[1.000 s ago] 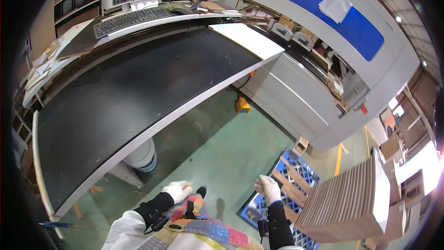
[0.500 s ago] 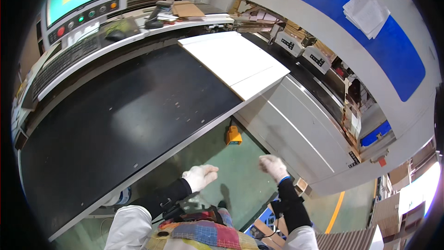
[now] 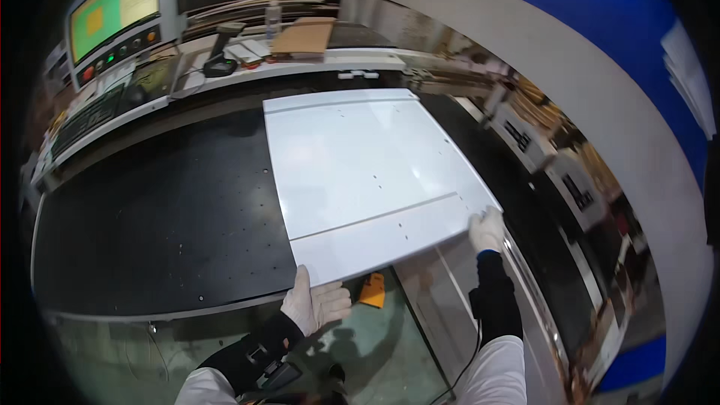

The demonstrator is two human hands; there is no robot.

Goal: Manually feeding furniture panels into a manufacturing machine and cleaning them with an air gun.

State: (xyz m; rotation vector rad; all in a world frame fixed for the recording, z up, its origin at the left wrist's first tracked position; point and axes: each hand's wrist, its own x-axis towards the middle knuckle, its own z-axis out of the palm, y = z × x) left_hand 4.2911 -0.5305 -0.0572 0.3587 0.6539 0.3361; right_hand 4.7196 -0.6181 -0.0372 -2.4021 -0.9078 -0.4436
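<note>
A white panel [image 3: 360, 157] with grooves and small holes lies on the black machine table [image 3: 165, 217]. My left hand [image 3: 315, 306], in a pale glove, is at the panel's near left corner. Its thumb points up by the edge, and the outstretched fingers lie lower, just off the front edge; whether they touch is hard to tell. At the near right corner my right hand [image 3: 487, 231], gloved too, has its fingers bent over the panel's edge. The underside of that grip is hidden.
A blue and white machine housing [image 3: 555, 37] arches over the right side, with clamp blocks [image 3: 577, 191] beneath it. Back left stand a screen [image 3: 116, 7], a keyboard [image 3: 90, 120] and a handheld scanner [image 3: 221, 56]. An orange foot pedal [image 3: 373, 290] sits on the green floor.
Both hands have gone from free air over the floor to the panel's near corners. The left fingers have spread and the right hand has taken hold. My view has shifted toward the panel.
</note>
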